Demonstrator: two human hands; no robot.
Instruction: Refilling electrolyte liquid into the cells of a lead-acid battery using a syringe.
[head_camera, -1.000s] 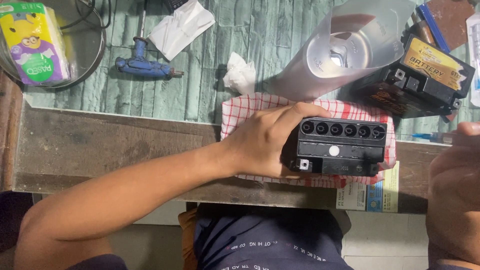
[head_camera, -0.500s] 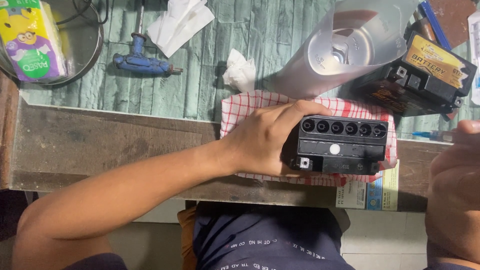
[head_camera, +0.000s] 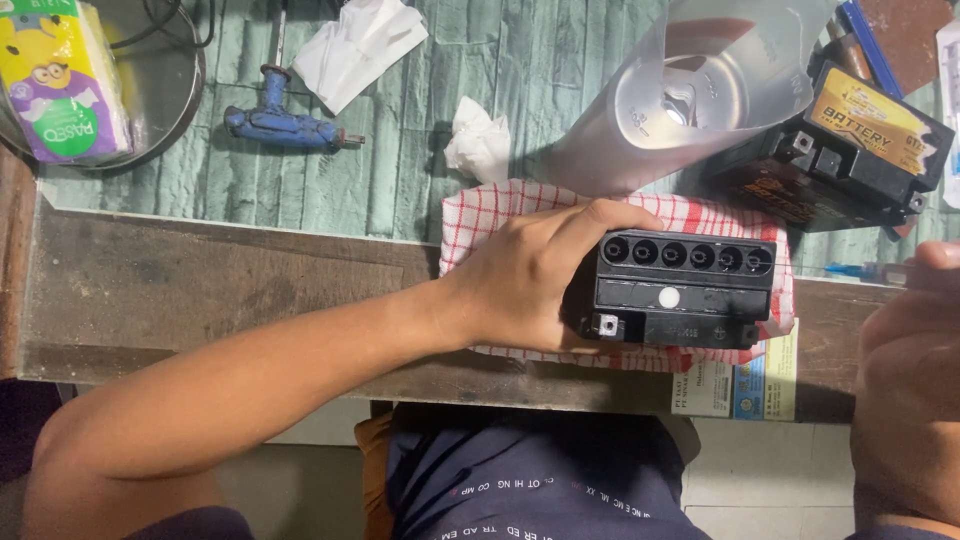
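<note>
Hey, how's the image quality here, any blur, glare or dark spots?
Head view: left hand and black battery are sharp and evenly lit; right hand at the edge is close and blurred; the clear jug shows soft glare and casts a shadow.

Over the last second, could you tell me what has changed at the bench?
Very little. The right hand at the frame's edge has crept slightly further in. The left hand stays clasped on the end of the black battery, which has not shifted on the red checked cloth. The blue-handled tool lies as before.

Bare forearms; dark navy shirt (head_camera: 530, 480) with pale lettering.
</note>
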